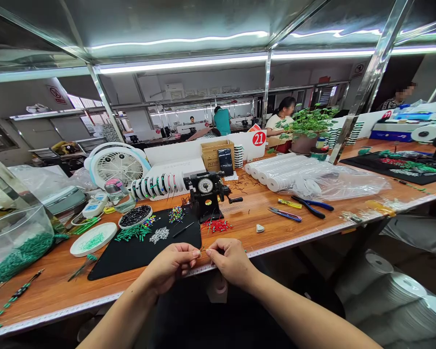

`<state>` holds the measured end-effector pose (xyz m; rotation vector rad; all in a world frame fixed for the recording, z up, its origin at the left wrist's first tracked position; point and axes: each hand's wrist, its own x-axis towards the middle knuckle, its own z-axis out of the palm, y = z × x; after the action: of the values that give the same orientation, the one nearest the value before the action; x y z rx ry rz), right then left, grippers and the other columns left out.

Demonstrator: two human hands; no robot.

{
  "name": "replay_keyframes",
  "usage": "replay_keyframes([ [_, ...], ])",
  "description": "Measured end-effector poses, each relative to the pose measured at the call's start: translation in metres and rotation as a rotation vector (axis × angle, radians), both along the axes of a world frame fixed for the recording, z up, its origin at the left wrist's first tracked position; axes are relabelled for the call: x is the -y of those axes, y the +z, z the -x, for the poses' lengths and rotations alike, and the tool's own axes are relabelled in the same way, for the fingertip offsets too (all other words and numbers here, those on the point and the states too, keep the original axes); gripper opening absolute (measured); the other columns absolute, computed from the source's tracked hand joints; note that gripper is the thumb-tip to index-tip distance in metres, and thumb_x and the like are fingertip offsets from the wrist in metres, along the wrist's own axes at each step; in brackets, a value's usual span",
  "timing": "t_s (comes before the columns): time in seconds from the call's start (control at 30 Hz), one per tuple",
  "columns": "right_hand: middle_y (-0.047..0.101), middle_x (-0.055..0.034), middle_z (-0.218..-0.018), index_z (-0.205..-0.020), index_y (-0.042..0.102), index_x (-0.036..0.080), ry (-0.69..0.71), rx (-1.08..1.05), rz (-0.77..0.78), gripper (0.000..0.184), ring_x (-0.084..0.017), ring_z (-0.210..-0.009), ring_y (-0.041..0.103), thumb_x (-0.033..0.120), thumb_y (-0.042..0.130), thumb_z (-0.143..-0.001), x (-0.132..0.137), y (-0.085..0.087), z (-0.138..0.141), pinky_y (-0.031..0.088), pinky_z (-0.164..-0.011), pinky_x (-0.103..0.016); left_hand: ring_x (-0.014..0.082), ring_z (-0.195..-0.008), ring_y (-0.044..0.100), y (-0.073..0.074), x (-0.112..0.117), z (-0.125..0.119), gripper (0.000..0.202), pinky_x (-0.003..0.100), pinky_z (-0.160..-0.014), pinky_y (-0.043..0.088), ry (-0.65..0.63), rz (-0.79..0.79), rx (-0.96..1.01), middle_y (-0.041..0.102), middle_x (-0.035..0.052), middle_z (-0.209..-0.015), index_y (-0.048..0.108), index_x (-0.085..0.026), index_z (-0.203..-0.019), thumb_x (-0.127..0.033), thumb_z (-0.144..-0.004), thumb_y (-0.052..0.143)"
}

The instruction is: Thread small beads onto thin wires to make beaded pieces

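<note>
My left hand (pixel 171 265) and my right hand (pixel 233 262) are both closed in a pinch above the table's front edge, fingertips close together. Whatever sits between the fingertips is too small to make out. Just beyond lies a pile of red pieces (pixel 217 226), in front of a black hand-cranked winder (pixel 205 189) with a round dial. To the left, a black mat (pixel 138 261) bears green tubes (pixel 133 233), clear and silvery small pieces (pixel 160 235), multicoloured beads (pixel 176 214) and a thin black tool (pixel 183 230). A small white block (pixel 260 228) lies beyond my right hand.
Pliers (pixel 308 206), cutters (pixel 285 214) and a yellow-handled tool (pixel 289 203) lie at right, before plastic-wrapped white rolls (pixel 290 175). A fan (pixel 118 167), a white dish (pixel 80 250) and a bag of green pieces (pixel 25 254) stand left. A person (pixel 280 121) sits across.
</note>
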<state>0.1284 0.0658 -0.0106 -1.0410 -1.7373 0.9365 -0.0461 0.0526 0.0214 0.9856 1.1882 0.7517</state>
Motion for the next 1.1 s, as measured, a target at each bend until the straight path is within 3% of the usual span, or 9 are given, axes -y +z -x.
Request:
replay_keyframes([
  [0.47, 0.061, 0.0, -0.061, -0.066, 0.062, 0.015, 0.029, 0.043, -0.067, 0.02, -0.012, -0.058, 0.053, 0.021, 0.052, -0.082, 0.003, -0.005, -0.001, 0.039, -0.058, -0.022, 0.0045, -0.045, 0.033, -0.002, 0.004, -0.001, 0.023, 0.018, -0.045, 0.019, 0.033, -0.066, -0.013, 0.051, -0.0011, -0.056, 0.058, -0.011, -0.064, -0.03, -0.067, 0.071],
  [0.53, 0.061, -0.0012, -0.066, -0.071, 0.061, 0.015, 0.037, 0.125, -0.182, 0.018, -0.012, -0.062, 0.054, 0.019, 0.049, -0.084, 0.006, -0.006, -0.003, 0.04, -0.061, -0.022, 0.005, -0.045, 0.033, -0.003, 0.005, -0.002, 0.024, 0.019, -0.046, 0.02, 0.042, -0.099, -0.038, 0.05, -0.0013, -0.056, 0.057, -0.012, -0.065, -0.032, -0.068, 0.07],
  [0.63, 0.058, -0.0065, -0.08, -0.078, 0.06, 0.016, 0.028, 0.383, -0.538, 0.014, -0.017, -0.075, 0.052, 0.014, 0.047, -0.083, 0.008, -0.001, -0.008, 0.041, -0.068, -0.027, 0.0067, -0.045, 0.031, -0.002, 0.007, -0.003, 0.026, 0.02, -0.046, 0.02, 0.043, -0.167, -0.111, 0.045, -0.004, -0.052, 0.056, -0.014, -0.068, -0.037, -0.071, 0.066],
  [0.7, 0.055, -0.011, -0.096, -0.083, 0.06, 0.016, 0.05, 0.534, -0.773, 0.013, -0.022, -0.088, 0.049, 0.012, 0.048, -0.081, 0.003, 0.007, -0.011, 0.04, -0.077, -0.033, 0.0088, -0.047, 0.034, 0.002, 0.008, -0.003, 0.024, 0.021, -0.047, 0.024, 0.027, -0.299, -0.25, 0.046, -0.0035, -0.052, 0.058, -0.015, -0.07, -0.038, -0.073, 0.064],
  [0.77, 0.052, -0.013, -0.105, -0.087, 0.059, 0.014, 0.14, 0.598, -0.896, 0.015, -0.024, -0.096, 0.046, 0.009, 0.048, -0.079, -0.005, 0.018, -0.012, 0.039, -0.083, -0.035, 0.0122, -0.055, 0.043, 0.007, 0.008, -0.003, 0.02, 0.023, -0.053, 0.031, 0.016, -0.497, -0.438, 0.053, -0.0003, -0.059, 0.061, -0.016, -0.072, -0.036, -0.077, 0.06],
  [0.9, 0.052, -0.0072, -0.088, -0.086, 0.055, 0.013, 0.272, 0.558, -0.767, 0.019, -0.015, -0.074, 0.049, 0.002, 0.042, -0.078, -0.024, 0.04, -0.005, 0.042, -0.066, -0.025, 0.018, -0.072, 0.053, 0.017, 0.01, -0.005, 0.017, 0.026, -0.068, 0.038, 0.02, -0.812, -0.621, 0.061, 0.0043, -0.074, 0.067, -0.02, -0.079, -0.027, -0.083, 0.052],
  [1.1, 0.055, -0.0007, -0.068, -0.073, 0.055, 0.015, 0.235, 0.294, -0.32, 0.014, -0.012, -0.064, 0.052, 0.009, 0.047, -0.082, -0.046, 0.055, 0.01, 0.041, -0.06, -0.023, 0.0195, -0.086, 0.054, 0.016, 0.003, -0.003, 0.021, 0.027, -0.079, 0.04, -0.026, -1.116, -0.718, 0.057, 0.0083, -0.097, 0.067, -0.022, -0.086, -0.016, -0.084, 0.047],
])
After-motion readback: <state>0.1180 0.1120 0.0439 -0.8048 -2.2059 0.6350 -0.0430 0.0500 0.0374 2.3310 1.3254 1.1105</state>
